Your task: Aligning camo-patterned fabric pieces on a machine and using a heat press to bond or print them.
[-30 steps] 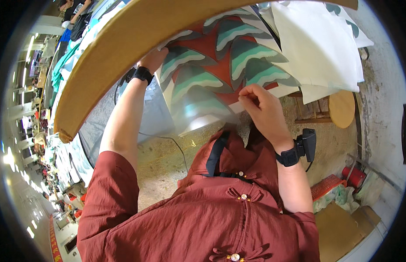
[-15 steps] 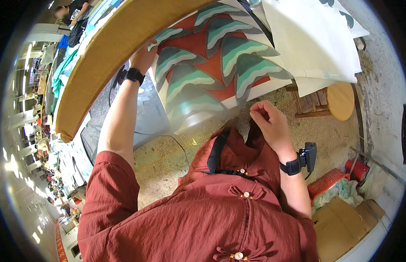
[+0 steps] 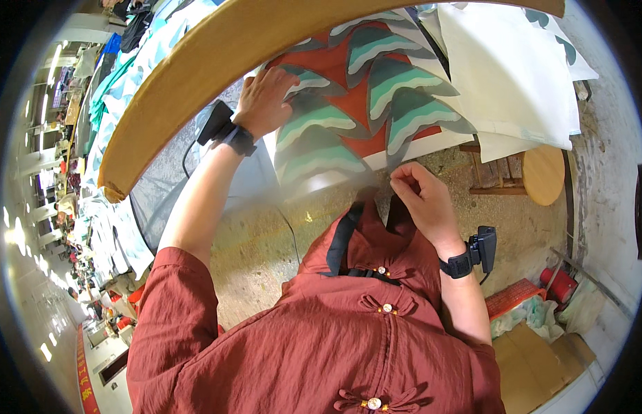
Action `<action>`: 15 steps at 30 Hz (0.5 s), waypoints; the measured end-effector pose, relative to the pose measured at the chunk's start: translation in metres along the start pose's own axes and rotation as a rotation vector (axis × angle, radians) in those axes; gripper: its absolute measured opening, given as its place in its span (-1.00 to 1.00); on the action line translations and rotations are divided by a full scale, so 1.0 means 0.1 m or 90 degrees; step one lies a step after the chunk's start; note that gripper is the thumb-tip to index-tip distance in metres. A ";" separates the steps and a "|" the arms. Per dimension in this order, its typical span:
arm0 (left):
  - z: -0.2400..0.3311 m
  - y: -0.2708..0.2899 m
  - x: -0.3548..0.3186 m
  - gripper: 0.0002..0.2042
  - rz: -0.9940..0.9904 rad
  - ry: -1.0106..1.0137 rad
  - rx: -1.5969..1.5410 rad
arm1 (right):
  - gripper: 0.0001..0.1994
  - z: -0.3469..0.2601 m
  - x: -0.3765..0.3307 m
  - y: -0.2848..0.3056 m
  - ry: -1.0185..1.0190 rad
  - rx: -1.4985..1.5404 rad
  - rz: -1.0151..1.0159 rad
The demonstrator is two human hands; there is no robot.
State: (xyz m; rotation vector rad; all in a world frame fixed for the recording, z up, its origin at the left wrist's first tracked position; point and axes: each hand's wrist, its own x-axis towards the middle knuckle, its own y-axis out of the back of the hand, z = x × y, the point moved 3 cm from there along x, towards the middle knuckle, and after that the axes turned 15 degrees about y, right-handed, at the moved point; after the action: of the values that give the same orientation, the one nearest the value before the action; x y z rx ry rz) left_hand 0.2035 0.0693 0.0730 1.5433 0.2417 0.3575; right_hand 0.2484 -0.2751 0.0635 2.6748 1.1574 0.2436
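Several pointed, wave-shaped pieces of thin fabric lie in overlapping rows, banded in dark grey, mint green and white. Under them shows a red sheet with a white border, on the table ahead of me. My left hand is over the left row, palm down with fingers apart, its fingertips at one of the pieces. Just off the table's near edge, my right hand is closed, thumb and forefinger together; whatever they may hold is too small to tell. Both wrists wear black straps with small devices.
A tan curved bar arches across the upper left, over the table. White cloth hangs at the right, above a round wooden stool. Lower right are a red basket and cardboard. A dark cable hangs near the table.
My left hand has moved right and slightly nearer, from the left edge of the pieces to above them, and its fingers now show spread. My right hand stays nearly still. The view has shifted slightly.
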 end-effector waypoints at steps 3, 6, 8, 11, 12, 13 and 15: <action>0.02 -0.07 0.05 -0.64 -0.001 -0.007 0.008 | -0.87 -0.02 0.01 -0.03 0.005 -0.011 -0.017; -0.01 -0.12 0.08 -0.66 0.008 -0.005 0.013 | -0.87 -0.04 0.00 -0.02 -0.009 -0.012 -0.030; -0.02 -0.15 0.11 -0.68 0.015 0.004 0.011 | -0.87 -0.03 -0.01 -0.01 -0.022 -0.013 -0.036; -0.05 -0.13 0.13 -0.72 0.055 0.020 -0.003 | -0.87 -0.01 -0.03 0.00 0.004 -0.025 -0.019; -0.07 -0.12 0.14 -0.74 0.048 0.040 -0.016 | -0.87 0.00 -0.03 0.00 0.012 -0.020 -0.011; -0.07 -0.12 0.15 -0.76 0.040 0.061 -0.028 | -0.87 0.01 -0.04 0.01 0.013 -0.012 -0.008; -0.05 -0.11 0.15 -0.75 0.027 0.070 -0.027 | -0.87 0.04 -0.05 0.04 0.006 -0.014 -0.005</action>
State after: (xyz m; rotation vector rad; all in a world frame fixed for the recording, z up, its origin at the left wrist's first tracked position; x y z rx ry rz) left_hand 0.2162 0.0793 0.0632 1.4903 0.2854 0.4784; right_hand 0.2482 -0.2820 0.0606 2.6518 1.1615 0.2672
